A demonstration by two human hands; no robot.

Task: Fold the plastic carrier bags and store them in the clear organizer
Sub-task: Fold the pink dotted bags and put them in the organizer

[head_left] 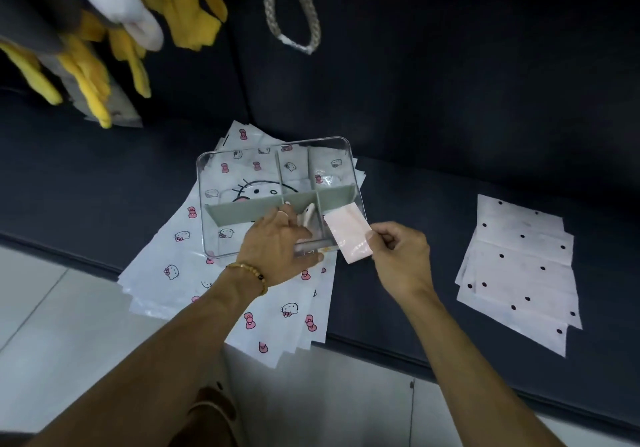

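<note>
Folded pink bag (349, 232), small flat packet, pinched at its near corner by right hand (398, 256); grip narrow, thumb and fingertips on the edge. Packet is tilted, far end over the near-right compartment of the clear organizer (280, 201), near end hanging past the near wall. Not seated yet.

Left hand (277, 249) lies over the organizer's near wall, fingers reaching into the middle near compartment, where a folded white bag (307, 216) stands; cannot tell if the fingers curl on it or just press, looks like steadying. Grey-green dividers (277, 208) split the box.

Organizer sits on a spread stack of cat-print bags (242, 294) on the dark counter (415, 211). Polka-dot bags (519, 266) lie flat, well apart to the right, unfolded.

Risks, judged: packet held by one corner, slick plastic, so it may spring open when released. It could catch on the wall or divider and end up outside. The box rests on slippery bags, so a push may slide it if the left hand lets go.
</note>
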